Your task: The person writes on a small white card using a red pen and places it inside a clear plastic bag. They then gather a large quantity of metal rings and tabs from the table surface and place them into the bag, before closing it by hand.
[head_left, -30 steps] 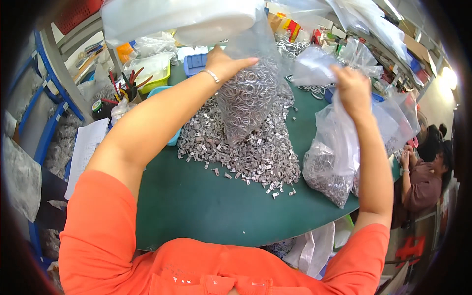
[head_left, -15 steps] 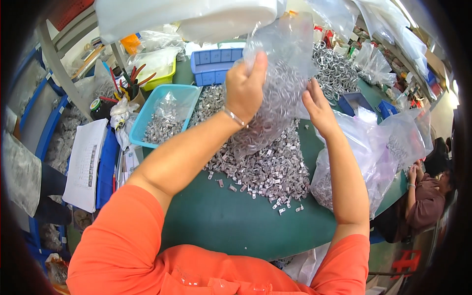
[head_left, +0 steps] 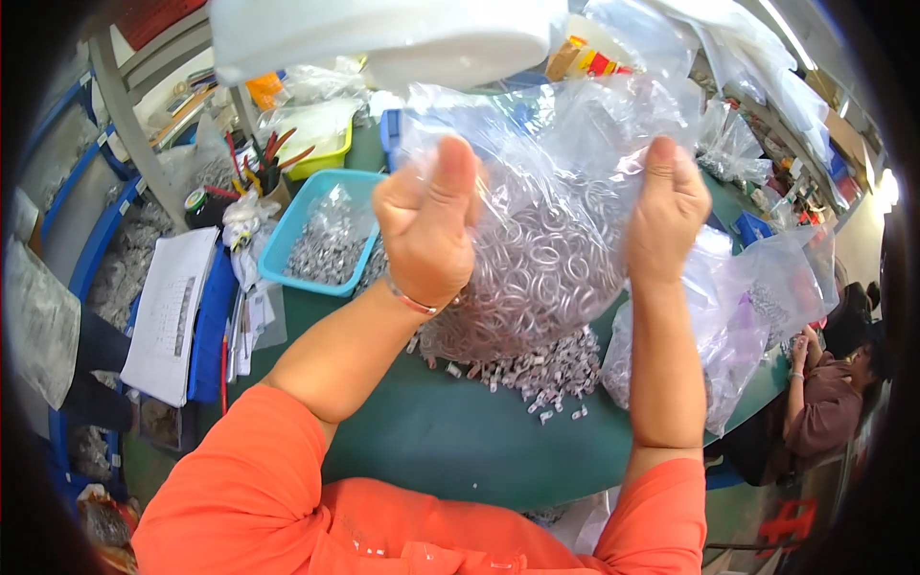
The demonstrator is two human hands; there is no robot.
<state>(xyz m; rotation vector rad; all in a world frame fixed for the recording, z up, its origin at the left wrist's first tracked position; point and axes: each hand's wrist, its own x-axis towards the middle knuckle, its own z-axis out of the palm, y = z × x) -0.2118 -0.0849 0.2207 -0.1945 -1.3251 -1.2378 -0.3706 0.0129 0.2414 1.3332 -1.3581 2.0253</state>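
Silver metal rings fill the lower part of a clear plastic bag (head_left: pixel 546 273), which sits in front of us near the middle of the head view, above a green tabletop (head_left: pixel 441 436). Our left hand (head_left: pixel 426 220) is closed in a fist on the bag's upper left side, thumb pointing up, a bracelet (head_left: pixel 410 297) on the wrist. Our right hand (head_left: pixel 666 216) is clamped on the upper right side in the same way, so the plastic spreads between our two fists. Behind and below the bag lies a heap of small metal tabs (head_left: pixel 556 376), partly hidden by it; we cannot tell whether the bag's base touches them. To the left, a turquoise basket (head_left: pixel 274 251) holds more small metal pieces, and nearer the table's left edge we see printed sheets (head_left: pixel 172 321). Beyond the basket are a lime-green tray (head_left: pixel 326 163) and a holder of red-handled tools (head_left: pixel 276 158). More plastic bags (head_left: pixel 709 350) stand just beyond our right forearm. White plastic (head_left: pixel 383 38) hangs across the top. At the far right, a person in a brown top (head_left: pixel 829 398) sits beside the table.
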